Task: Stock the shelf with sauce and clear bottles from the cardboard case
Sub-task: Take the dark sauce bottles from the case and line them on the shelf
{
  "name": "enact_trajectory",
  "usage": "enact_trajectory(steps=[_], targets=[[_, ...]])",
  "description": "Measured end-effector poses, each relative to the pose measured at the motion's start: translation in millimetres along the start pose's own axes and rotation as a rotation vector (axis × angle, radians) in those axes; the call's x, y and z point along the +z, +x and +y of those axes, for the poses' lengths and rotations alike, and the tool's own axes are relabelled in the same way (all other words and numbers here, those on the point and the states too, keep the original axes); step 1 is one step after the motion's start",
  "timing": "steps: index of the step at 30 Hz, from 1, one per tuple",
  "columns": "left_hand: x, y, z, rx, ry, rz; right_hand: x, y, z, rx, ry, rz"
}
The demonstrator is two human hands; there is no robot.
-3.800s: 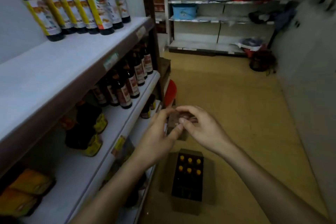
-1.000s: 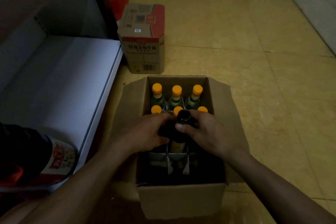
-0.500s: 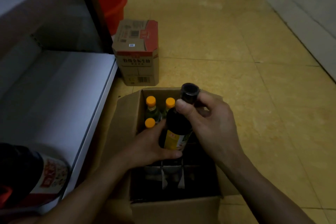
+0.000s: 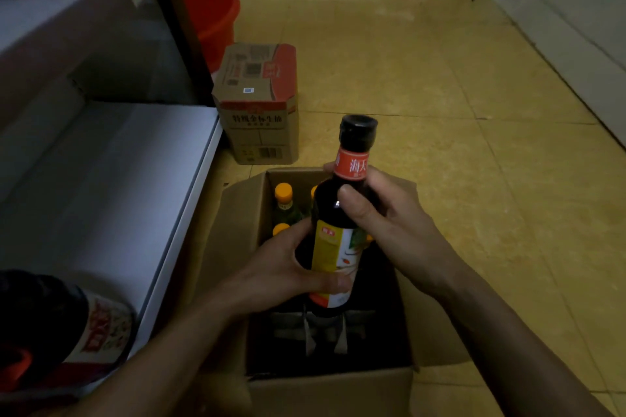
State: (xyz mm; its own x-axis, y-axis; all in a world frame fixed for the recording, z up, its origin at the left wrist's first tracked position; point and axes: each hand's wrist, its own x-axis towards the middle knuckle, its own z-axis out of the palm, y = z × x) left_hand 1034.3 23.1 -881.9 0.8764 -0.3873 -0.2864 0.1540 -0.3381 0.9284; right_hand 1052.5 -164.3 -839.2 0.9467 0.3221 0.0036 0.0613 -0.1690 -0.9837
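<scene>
A dark sauce bottle [image 4: 342, 210] with a black cap, a red neck band and a yellow-and-white label is raised upright above the open cardboard case [image 4: 325, 386] on the floor. My left hand [image 4: 291, 267] wraps its labelled body from the left. My right hand [image 4: 382, 217] grips its shoulder and neck from the right. Clear bottles with orange caps [image 4: 284, 200] stand in the far left cells of the case, partly hidden by the raised bottle. Cardboard dividers show in the case's near cells. The white lower shelf [image 4: 111, 193] lies to the left.
A closed printed carton [image 4: 261, 105] stands on the yellow tiled floor just beyond the case. A red bucket [image 4: 210, 10] sits behind the shelf post. A large dark jug with a red label [image 4: 61, 325] lies at the shelf's near left corner. An upper shelf [image 4: 44, 13] carries more bottles.
The sauce bottle has come up out of the case, held by both hands; its label and base are now above the dividers. The view has shifted slightly downward.
</scene>
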Motion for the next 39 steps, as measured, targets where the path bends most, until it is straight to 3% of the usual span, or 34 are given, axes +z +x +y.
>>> enact_trajectory(steps=[12, 16, 21, 29, 39], targets=[[-3.7, -4.1, 16.2, -0.048, -0.444, -0.23, -17.4, -0.9, 2.9, 0.08, 0.48, -0.264], [3.6, -2.8, 16.2, -0.091, -0.608, -0.273, -15.0, 2.2, 6.1, 0.039, 0.536, -0.155], [10.8, -1.0, 26.1, -0.098, -0.404, -0.199, -7.1, 3.2, 10.5, 0.008, 0.452, -0.032], [36.2, 9.1, 15.1, 0.003, -0.267, 0.161, 13.7, 11.7, 16.1, 0.043, 0.198, 0.36], [21.4, 9.8, 10.6, -0.037, -0.403, 0.119, -3.0, 5.2, 21.9, 0.045, 0.195, 0.079]])
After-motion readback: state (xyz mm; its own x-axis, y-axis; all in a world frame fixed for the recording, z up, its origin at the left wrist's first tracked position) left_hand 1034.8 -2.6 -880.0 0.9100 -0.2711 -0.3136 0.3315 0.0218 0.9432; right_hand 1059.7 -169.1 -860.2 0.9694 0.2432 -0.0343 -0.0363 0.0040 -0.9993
